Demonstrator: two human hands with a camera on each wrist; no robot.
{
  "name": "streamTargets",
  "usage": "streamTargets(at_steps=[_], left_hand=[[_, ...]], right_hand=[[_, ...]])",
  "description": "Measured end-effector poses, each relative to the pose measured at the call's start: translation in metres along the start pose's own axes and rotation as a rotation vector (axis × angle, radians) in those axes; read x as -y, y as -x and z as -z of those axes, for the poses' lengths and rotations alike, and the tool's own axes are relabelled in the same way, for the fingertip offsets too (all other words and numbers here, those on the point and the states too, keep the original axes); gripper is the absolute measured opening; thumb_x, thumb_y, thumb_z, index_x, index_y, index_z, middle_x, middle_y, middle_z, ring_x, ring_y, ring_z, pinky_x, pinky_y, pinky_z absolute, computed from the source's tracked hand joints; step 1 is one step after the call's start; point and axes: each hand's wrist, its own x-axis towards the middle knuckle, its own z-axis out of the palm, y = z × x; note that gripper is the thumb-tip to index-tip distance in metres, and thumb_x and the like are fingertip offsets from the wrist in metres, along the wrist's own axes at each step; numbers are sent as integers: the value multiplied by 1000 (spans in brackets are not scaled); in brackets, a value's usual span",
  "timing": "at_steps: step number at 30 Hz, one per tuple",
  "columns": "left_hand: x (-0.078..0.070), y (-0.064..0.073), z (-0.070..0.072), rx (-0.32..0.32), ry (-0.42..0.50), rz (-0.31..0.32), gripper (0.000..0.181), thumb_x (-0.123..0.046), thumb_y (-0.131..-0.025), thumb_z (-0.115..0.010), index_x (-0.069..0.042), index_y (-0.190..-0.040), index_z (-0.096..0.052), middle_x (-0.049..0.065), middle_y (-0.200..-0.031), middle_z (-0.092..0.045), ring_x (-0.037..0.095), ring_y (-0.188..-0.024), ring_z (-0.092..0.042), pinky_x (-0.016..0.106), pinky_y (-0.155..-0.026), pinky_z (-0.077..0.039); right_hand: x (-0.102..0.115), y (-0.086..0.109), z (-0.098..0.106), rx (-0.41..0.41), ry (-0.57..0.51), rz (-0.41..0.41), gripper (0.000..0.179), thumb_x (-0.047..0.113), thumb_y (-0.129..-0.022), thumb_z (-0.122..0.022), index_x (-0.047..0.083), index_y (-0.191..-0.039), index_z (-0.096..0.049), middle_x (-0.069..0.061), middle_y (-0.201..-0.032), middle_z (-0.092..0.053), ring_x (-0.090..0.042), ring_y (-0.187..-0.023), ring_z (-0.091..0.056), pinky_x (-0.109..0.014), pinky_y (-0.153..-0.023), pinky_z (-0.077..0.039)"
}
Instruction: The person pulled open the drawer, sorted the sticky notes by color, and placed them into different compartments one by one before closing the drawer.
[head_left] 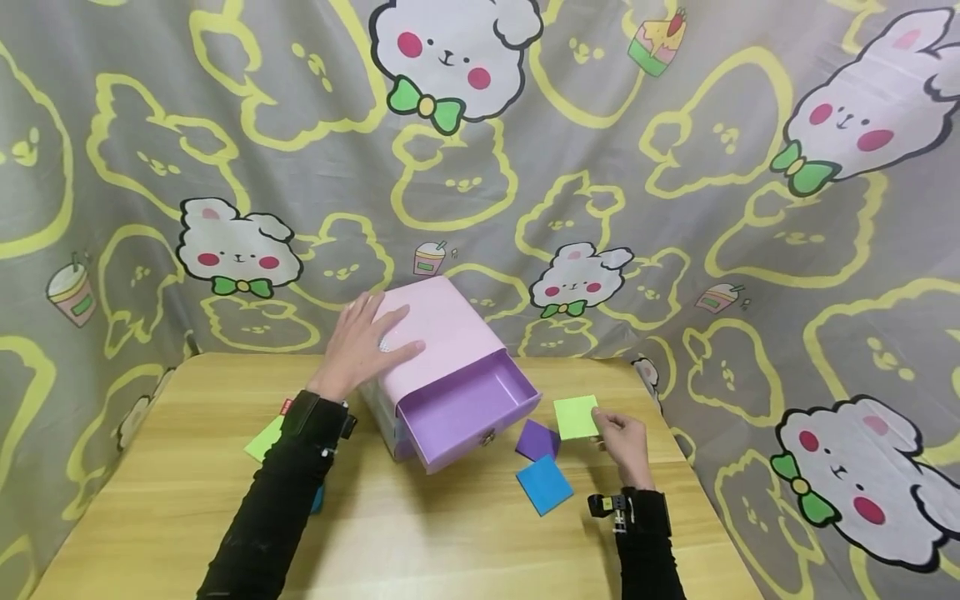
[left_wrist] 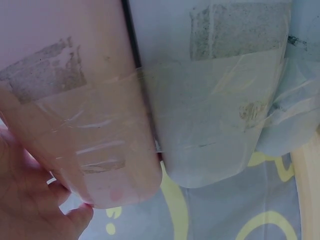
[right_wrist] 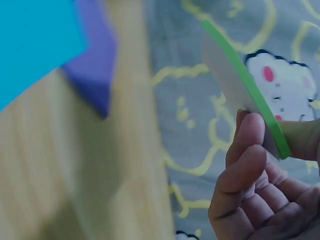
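My left hand [head_left: 363, 354] rests with spread fingers on the pink top of a small drawer box [head_left: 442, 325], which sits tilted on the table. The box's purple drawer [head_left: 468, 408] is pulled out toward the front right, its inside visible. In the left wrist view, fingertips of that hand touch the pink panel [left_wrist: 110, 170] beside a pale blue one. Off to the right, my right hand [head_left: 624, 442] pinches a light green square card [head_left: 576, 417] by its edge between thumb and fingers. Seen edge-on in the right wrist view, the card has a pale back.
A purple pentagon card [head_left: 536, 440] and a blue square card [head_left: 545, 485] lie in front of the drawer. Partly behind the left forearm are another green piece [head_left: 264, 439] and a blue one [head_left: 318, 500]. A patterned curtain [head_left: 465, 208] hangs behind the wooden table [head_left: 450, 542].
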Motion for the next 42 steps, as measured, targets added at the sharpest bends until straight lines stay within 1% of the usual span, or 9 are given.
streamTargets(at_steps=[5,9,14,17,24,27,31,36,42], left_hand=[[0,2,0,2,13,8,82,-73,-88,-56,-24,-154,-46,23,-167,-23,47,-157,-13,65,-127,-8],[0,1,0,-1,16,8,82,-73,-89,-56,-24,-154,-45,23,-168,-23,47,-157,-13,64,-128,-6],[0,0,1,3,11,7,82,-74,-89,-55,-25,-154,-45,22,-168,-23,47,-157,-13,64,-128,-7],[0,-1,1,11,7,8,83,-74,-89,-55,-25,-154,-45,22,-168,-22,47,-157,-12,64,-128,-7],[0,1,1,12,13,9,83,-74,-89,-55,-24,-154,-45,22,-168,-22,46,-157,-11,64,-128,-7],[1,1,2,9,10,11,83,-73,-89,-56,-24,-154,-45,22,-168,-22,47,-157,-12,64,-128,-7],[1,2,2,8,9,12,83,-74,-88,-55,-25,-154,-45,22,-168,-22,47,-157,-12,65,-127,-7],[0,3,2,13,13,16,83,-74,-89,-55,-25,-154,-45,22,-168,-22,47,-157,-12,65,-127,-7],[0,2,2,16,19,14,82,-74,-89,-55,-24,-154,-45,23,-168,-22,47,-157,-12,65,-128,-6]], right_hand=[[22,4,5,32,-101,-76,55,40,-102,-59,-4,-134,-59,-23,-140,-57,-18,-84,-70,-32,-77,-62],[41,5,8,45,-139,-113,56,41,-102,-58,-2,-138,-56,-18,-146,-50,-5,-78,-65,-19,-70,-58],[62,7,9,30,-212,-109,55,40,-100,-62,-1,-136,-57,-4,-126,-57,-4,-74,-64,-18,-67,-57],[75,10,11,31,-253,-94,54,39,-99,-64,-1,-134,-58,3,-117,-56,-4,-73,-65,-19,-67,-57],[99,13,11,35,-320,-61,47,38,-96,-70,1,-124,-65,2,-103,-58,-8,-73,-67,-21,-66,-58],[109,14,9,52,-329,-35,49,37,-96,-70,0,-128,-64,3,-108,-56,-8,-74,-67,-20,-65,-58],[122,14,6,57,-340,6,43,36,-95,-70,1,-121,-67,2,-109,-57,-9,-73,-67,-20,-61,-57],[139,17,4,103,-327,80,40,35,-96,-70,2,-117,-69,4,-99,-62,-10,-72,-67,-20,-59,-56],[157,21,-3,150,-270,121,44,36,-96,-70,-1,-120,-68,7,-89,-71,-10,-69,-66,-21,-56,-53]])
